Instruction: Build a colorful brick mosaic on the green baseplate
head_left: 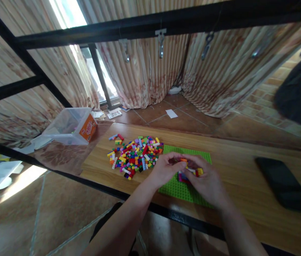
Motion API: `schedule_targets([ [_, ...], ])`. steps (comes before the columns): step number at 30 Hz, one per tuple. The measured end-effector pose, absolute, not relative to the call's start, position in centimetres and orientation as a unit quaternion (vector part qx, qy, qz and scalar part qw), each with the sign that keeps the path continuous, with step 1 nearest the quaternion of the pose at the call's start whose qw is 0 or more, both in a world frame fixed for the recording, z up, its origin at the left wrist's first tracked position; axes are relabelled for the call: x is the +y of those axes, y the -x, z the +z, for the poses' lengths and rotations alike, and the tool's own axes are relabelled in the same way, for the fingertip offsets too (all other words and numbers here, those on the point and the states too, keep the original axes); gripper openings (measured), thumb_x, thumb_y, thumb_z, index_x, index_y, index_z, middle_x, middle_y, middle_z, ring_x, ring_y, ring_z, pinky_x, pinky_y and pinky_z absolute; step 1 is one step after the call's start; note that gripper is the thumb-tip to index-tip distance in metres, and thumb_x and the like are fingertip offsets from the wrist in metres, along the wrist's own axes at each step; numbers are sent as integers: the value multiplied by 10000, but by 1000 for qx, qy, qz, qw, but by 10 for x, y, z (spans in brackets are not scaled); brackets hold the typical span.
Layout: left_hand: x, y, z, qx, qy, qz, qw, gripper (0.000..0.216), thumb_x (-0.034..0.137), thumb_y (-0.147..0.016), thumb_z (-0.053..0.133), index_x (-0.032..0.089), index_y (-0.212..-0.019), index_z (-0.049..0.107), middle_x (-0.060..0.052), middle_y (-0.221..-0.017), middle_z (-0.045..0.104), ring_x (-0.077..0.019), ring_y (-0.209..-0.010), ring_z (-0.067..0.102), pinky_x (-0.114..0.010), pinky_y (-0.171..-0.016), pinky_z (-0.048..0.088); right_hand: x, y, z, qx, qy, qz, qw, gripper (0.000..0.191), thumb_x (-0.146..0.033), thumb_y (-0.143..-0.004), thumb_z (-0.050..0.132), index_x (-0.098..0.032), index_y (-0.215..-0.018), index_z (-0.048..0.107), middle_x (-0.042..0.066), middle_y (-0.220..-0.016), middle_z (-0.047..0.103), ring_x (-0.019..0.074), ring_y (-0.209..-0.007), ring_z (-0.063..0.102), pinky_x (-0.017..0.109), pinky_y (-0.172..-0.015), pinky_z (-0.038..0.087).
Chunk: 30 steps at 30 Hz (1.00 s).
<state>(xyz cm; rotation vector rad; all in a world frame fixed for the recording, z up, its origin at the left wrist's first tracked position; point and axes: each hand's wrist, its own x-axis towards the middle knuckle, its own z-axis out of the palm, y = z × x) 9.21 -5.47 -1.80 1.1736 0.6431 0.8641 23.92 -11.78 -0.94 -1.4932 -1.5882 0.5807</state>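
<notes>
A green studded baseplate (pixel 178 192) lies on the wooden table, and both my hands work over it. Between them is a small multicoloured build of toy bricks (pixel 184 176), with yellow, white, red, blue and purple parts showing. My left hand (pixel 168 167) pinches an orange brick (pixel 183 160) at the top of the build. My right hand (pixel 206 181) curls around the build's right side, its fingers closed against it; a yellow brick (pixel 200 171) shows beside the fingers. The fingers partly hide the build, so I cannot tell whether it is fixed to the baseplate.
A heap of loose bricks (pixel 137 154) spreads left of the baseplate. A dark phone (pixel 286 185) lies at the right of the table (pixel 236 167). Farther left stands a clear plastic box (pixel 65 124) with an orange label. A black metal bar (pixel 140 30) with hooks crosses above.
</notes>
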Motion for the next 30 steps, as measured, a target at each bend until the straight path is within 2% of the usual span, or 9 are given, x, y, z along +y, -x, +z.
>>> schedule_targets([
  [6,-56,-98,-20,303,-545,380,683,221,276,-714,779,131,-848,677,-19,-790,689,-122,-714,618,-257,-722,487,-119,-239,-10,-657,586,189,434,233,-276,-897,570,-263,-1096,691,42,-1041,713,206,-973,657,375,-875,519],
  [12,-53,-97,-20,379,-615,378,578,154,202,-803,675,134,-940,693,-33,-850,697,-119,-728,620,-243,-711,492,-116,-253,-17,-602,664,157,414,238,-331,-882,577,-232,-1063,694,61,-1004,744,214,-881,698,374,-832,542],
  [17,-47,-92,-21,478,-664,335,467,206,145,-826,625,126,-1017,702,-68,-966,727,-133,-733,635,-267,-720,519,-114,-268,-24,-551,727,146,382,289,-343,-885,536,-208,-1100,676,90,-990,757,247,-887,711,414,-831,543],
  [21,-48,-91,-19,498,-695,287,431,267,138,-832,623,120,-1088,697,-102,-1086,731,-171,-842,676,-324,-834,540,-111,-265,-26,-568,722,122,377,299,-398,-900,528,-210,-1064,694,103,-1066,742,276,-1001,673,462,-920,500],
  [24,-50,-92,-18,489,-709,279,425,311,136,-839,616,132,-1141,690,-99,-1142,727,-186,-912,686,-340,-896,534,-106,-261,-31,-585,696,141,392,292,-400,-898,536,-216,-1038,714,101,-1097,728,269,-1053,643,462,-962,472],
  [30,-51,-93,-18,463,-723,258,443,397,144,-844,602,130,-1238,651,-101,-1208,711,-197,-903,689,-356,-876,552,-97,-266,-41,-602,684,179,372,286,-384,-889,553,-236,-1050,737,89,-1096,725,260,-1065,628,462,-973,460],
])
